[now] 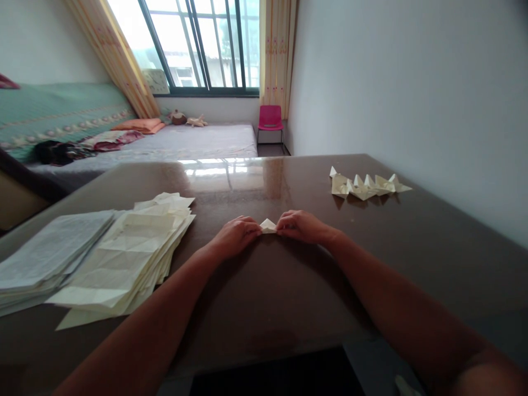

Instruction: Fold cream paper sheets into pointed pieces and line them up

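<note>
A small folded paper piece [268, 226], cream-coloured and peaked like a triangle, is at the middle of the brown table [264, 286]. My left hand [239, 234] pinches its left end with closed fingers. On the opposite side my right hand [300, 225] has its fingers closed on the right end. Several folded paper boats [365, 187] stand in a cluster towards the back right. To the left of my hands lies a stack of creased cream paper sheets [127, 250], beside a pile of greyish printed sheets [53, 247].
The table's right side runs along a white wall [404, 82]. Past the far edge are a bed [214, 140] with an orange pillow [140, 125] and a pink chair [270, 117]. A barred window [206, 44] with curtains is behind them.
</note>
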`<state>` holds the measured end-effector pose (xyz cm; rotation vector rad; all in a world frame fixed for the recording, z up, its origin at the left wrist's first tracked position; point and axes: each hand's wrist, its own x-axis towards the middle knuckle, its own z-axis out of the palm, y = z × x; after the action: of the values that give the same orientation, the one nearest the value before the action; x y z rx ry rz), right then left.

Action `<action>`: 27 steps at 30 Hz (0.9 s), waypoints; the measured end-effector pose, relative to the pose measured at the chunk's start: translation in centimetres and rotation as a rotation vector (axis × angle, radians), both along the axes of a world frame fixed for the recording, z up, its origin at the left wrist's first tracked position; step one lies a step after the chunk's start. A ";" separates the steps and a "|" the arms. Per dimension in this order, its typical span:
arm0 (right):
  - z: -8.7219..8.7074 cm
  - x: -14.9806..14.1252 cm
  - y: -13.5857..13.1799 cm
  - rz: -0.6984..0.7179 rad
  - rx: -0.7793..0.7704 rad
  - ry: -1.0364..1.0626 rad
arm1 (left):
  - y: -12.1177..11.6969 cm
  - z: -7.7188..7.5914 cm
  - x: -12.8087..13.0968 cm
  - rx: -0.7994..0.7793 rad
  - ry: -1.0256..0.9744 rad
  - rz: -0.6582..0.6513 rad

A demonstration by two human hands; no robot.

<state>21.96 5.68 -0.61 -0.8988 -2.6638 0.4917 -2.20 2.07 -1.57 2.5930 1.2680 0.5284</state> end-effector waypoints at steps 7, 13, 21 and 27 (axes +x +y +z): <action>-0.9 -1.4 -0.1 -0.269 -0.101 -0.003 | 0.6 -0.6 1.3 -0.078 -0.012 0.291; -1.0 -2.0 -0.4 -0.380 -0.084 -0.035 | 0.5 -0.7 1.8 -0.038 0.069 0.360; -1.2 -2.1 -0.6 -0.393 -0.022 -0.083 | -0.1 -0.6 2.2 0.037 0.161 0.362; -0.3 -2.5 -1.6 -0.331 0.133 -0.185 | -0.7 -0.2 2.4 0.177 0.195 0.161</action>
<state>19.50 4.09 -0.87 -1.3666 -2.5900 0.1585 0.19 1.33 -1.76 2.7588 1.5689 0.4419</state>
